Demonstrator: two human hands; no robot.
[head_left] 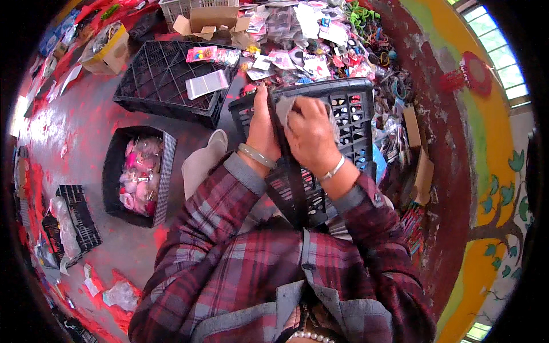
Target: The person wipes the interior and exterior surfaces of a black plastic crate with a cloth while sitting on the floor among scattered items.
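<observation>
A black plastic crate [353, 134] with latticed walls is tilted in front of my body. My left hand [264, 128] grips its left edge, thumb pointing up along the rim and the other fingers mostly hidden behind it. Pinched in my right hand [311, 134] is a crumpled whitish cloth [283, 108], pressed against the crate just right of my left hand. The fingers of this hand are curled, and part of the cloth shows behind them.
An upturned black crate [154, 74] bears a flat clear packet [206, 84]. Below it stands a checked box [166, 177] of pink fluffy items. A heap of packaged trinkets [309, 51] lies ahead, with a painted wall [486, 188] to the right and a black rack [84, 220] at left.
</observation>
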